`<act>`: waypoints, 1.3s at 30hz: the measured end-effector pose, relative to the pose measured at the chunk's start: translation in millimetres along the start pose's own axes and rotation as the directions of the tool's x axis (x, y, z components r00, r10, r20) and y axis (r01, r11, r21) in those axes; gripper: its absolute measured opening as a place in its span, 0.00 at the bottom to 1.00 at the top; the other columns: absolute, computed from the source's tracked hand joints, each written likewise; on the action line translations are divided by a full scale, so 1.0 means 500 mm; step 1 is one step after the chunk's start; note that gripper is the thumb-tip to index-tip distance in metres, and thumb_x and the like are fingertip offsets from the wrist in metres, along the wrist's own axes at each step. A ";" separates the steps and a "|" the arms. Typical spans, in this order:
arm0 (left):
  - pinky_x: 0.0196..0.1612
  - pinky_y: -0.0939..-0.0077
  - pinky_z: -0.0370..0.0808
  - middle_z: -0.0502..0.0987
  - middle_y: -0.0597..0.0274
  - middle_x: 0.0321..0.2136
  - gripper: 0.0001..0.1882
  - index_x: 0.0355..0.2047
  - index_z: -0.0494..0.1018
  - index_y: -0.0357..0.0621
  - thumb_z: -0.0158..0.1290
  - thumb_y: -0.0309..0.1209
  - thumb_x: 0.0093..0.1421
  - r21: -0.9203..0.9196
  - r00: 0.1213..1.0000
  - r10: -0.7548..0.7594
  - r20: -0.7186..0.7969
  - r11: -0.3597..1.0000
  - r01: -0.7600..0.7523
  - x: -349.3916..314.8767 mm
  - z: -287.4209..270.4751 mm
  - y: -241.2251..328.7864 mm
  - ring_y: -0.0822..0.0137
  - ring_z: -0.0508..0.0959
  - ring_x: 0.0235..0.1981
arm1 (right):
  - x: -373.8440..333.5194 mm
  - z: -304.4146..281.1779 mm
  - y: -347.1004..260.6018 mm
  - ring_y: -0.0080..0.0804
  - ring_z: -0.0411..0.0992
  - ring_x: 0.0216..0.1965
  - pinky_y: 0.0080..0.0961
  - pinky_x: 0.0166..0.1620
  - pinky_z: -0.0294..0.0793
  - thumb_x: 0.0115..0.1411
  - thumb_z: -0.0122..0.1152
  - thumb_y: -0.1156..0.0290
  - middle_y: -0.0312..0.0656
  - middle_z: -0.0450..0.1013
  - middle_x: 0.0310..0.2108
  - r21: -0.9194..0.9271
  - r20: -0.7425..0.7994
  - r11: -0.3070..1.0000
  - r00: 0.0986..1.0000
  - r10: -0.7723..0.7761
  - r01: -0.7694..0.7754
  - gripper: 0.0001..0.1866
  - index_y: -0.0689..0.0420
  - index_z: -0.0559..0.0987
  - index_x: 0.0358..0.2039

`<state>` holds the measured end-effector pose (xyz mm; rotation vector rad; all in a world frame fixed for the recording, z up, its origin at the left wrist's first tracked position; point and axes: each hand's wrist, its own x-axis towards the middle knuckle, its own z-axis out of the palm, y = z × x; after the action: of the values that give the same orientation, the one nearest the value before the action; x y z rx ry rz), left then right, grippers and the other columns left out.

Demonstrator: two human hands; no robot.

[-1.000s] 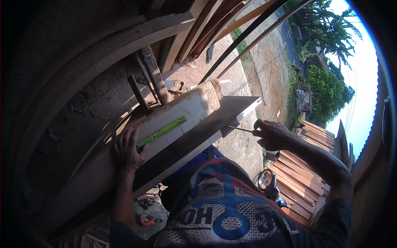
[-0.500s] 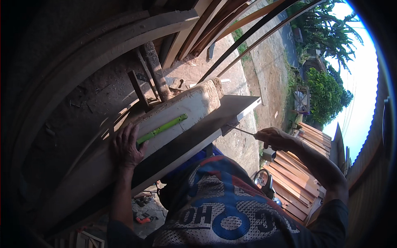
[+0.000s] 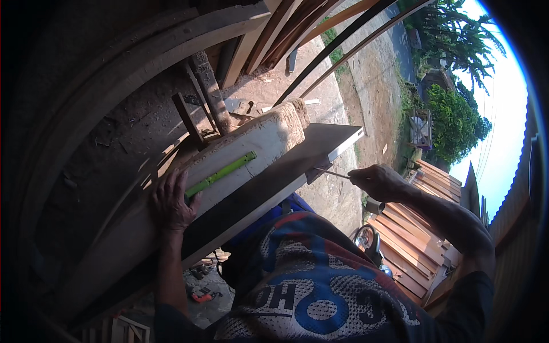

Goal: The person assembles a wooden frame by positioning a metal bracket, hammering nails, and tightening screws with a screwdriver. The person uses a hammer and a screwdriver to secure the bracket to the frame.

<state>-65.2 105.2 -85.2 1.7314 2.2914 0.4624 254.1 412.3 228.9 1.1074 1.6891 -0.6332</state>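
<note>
My left hand [image 3: 173, 203] lies flat with fingers spread on a thick, pale wooden beam [image 3: 269, 137]. Its thumb rests by the lower end of a slim lime-green tool [image 3: 226, 171] lying along the beam; that end is hidden. Alongside the beam, nearer my body, is a dark-faced board [image 3: 286, 163] with a notch cut in its pale edge. My right hand [image 3: 377, 182] is closed around a thin-shafted tool [image 3: 336, 173], perhaps a screwdriver, its handle covered by the fingers. The shaft points left, with its tip at the notch.
A curved timber piece [image 3: 171, 54] arches at upper left, with several planks [image 3: 274, 34] leaning behind. Stacked boards [image 3: 412, 228] lie at right beside a motorbike wheel [image 3: 363, 235]. An orange power tool [image 3: 203, 297] is on the ground at lower left.
My right hand has shifted slightly up and left with the thin-shafted tool, whose tip stays at the notch. My left hand keeps its place on the beam. The view has moved a little.
</note>
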 end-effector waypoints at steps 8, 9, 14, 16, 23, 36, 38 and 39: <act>0.67 0.48 0.64 0.68 0.60 0.67 0.40 0.69 0.66 0.59 0.62 0.55 0.59 -0.090 0.999 -0.039 0.016 0.995 0.040 0.003 0.009 0.007 0.53 0.70 0.65 | 0.000 0.002 0.010 0.53 0.81 0.38 0.49 0.43 0.78 0.65 0.65 0.59 0.50 0.78 0.41 -0.108 -0.092 0.970 0.969 -0.229 0.219 0.23 0.55 0.78 0.57; 0.67 0.48 0.64 0.68 0.60 0.67 0.40 0.69 0.66 0.58 0.62 0.55 0.59 -0.092 0.999 -0.034 0.021 0.995 0.036 0.002 0.007 0.006 0.53 0.70 0.65 | -0.001 0.007 0.008 0.53 0.81 0.38 0.49 0.43 0.79 0.65 0.63 0.63 0.51 0.78 0.41 -0.191 -0.106 0.956 0.964 -0.244 0.221 0.22 0.54 0.77 0.58; 0.64 0.48 0.67 0.68 0.61 0.67 0.40 0.69 0.65 0.58 0.62 0.53 0.59 -0.072 1.000 -0.016 0.008 0.997 0.016 -0.002 0.002 -0.002 0.53 0.71 0.64 | -0.052 0.015 -0.065 0.52 0.82 0.36 0.48 0.38 0.80 0.65 0.55 0.72 0.52 0.79 0.40 -0.600 -0.062 0.793 0.983 -0.172 0.101 0.19 0.54 0.77 0.57; 0.62 0.48 0.69 0.68 0.62 0.67 0.40 0.70 0.65 0.58 0.62 0.53 0.59 -0.050 1.000 -0.015 0.000 0.999 0.015 -0.003 0.000 -0.001 0.52 0.72 0.63 | -0.046 0.029 -0.074 0.51 0.81 0.33 0.49 0.35 0.79 0.66 0.54 0.71 0.52 0.79 0.35 -0.614 -0.089 0.788 0.987 -0.133 0.051 0.17 0.53 0.78 0.55; 0.61 0.47 0.70 0.69 0.60 0.67 0.38 0.69 0.66 0.56 0.55 0.57 0.63 -0.051 0.999 0.018 -0.028 0.999 -0.019 -0.003 -0.003 -0.001 0.52 0.73 0.62 | 0.004 -0.005 0.007 0.52 0.82 0.46 0.45 0.53 0.78 0.68 0.60 0.55 0.52 0.84 0.44 0.053 -0.132 0.997 0.990 -0.053 0.061 0.21 0.53 0.84 0.54; 0.58 0.49 0.72 0.71 0.63 0.66 0.35 0.68 0.68 0.57 0.52 0.59 0.66 0.007 0.999 0.033 -0.037 0.999 -0.033 -0.002 -0.008 0.002 0.53 0.75 0.61 | -0.121 0.123 0.053 0.46 0.79 0.32 0.44 0.33 0.75 0.62 0.61 0.71 0.44 0.77 0.31 -0.178 -0.484 0.982 0.863 -0.142 0.062 0.15 0.47 0.82 0.50; 0.57 0.49 0.73 0.71 0.63 0.66 0.35 0.68 0.68 0.58 0.52 0.59 0.66 0.010 1.000 0.016 -0.020 1.000 -0.016 -0.003 -0.006 0.006 0.52 0.75 0.60 | -0.119 0.136 0.069 0.46 0.79 0.32 0.43 0.33 0.76 0.63 0.61 0.71 0.44 0.78 0.31 -0.159 -0.492 0.984 0.859 -0.145 0.075 0.15 0.46 0.82 0.50; 0.57 0.49 0.72 0.71 0.62 0.66 0.35 0.68 0.68 0.58 0.52 0.59 0.66 0.009 1.000 0.008 -0.010 1.000 -0.008 -0.003 -0.005 0.008 0.52 0.75 0.60 | -0.119 0.137 0.073 0.46 0.79 0.33 0.43 0.34 0.76 0.63 0.61 0.70 0.44 0.78 0.32 -0.150 -0.490 0.987 0.862 -0.132 0.066 0.15 0.46 0.82 0.50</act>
<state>-62.3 104.5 -81.4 1.7473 2.2975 0.4633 323.2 350.4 260.5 1.1603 2.2098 -0.3018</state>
